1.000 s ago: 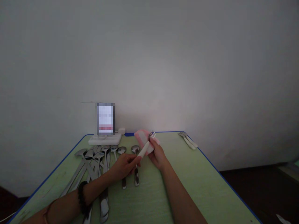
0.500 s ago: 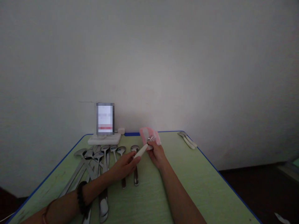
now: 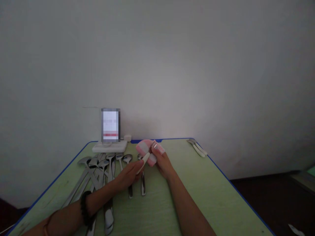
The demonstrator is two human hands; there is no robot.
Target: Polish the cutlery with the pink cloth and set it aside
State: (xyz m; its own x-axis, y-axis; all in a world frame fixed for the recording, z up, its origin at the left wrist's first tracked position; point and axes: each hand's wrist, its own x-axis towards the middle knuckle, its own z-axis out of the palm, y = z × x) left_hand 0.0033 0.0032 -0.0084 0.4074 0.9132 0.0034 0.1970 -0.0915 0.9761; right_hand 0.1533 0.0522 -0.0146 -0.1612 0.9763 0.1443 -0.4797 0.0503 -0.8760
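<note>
My left hand point(image 3: 129, 175) is closed around the white handle of a fork point(image 3: 146, 158), which slants up to the right above the table. In my right hand point(image 3: 162, 162) is a pink and white cloth point(image 3: 144, 147), bunched about the metal end of the fork. The thumb presses there, and only the shiny tips show past it. Under my left hand lies a spoon point(image 3: 143, 186), its bowl partly hidden by the fork and hand. Another spoon point(image 3: 127, 159) lies just left of it, its middle covered by my hand.
Several metal spoons and ladles point(image 3: 86, 160) lie in a heap at the left. A lit screen point(image 3: 110, 124) stands on a white base point(image 3: 109, 147) near the wall. Two white-handled utensils point(image 3: 198, 149) lie by the right edge of the green table point(image 3: 197, 186).
The cloth has moved left and toward me and now covers more of the fork's neck. My left hand and the fork handle have shifted slightly left.
</note>
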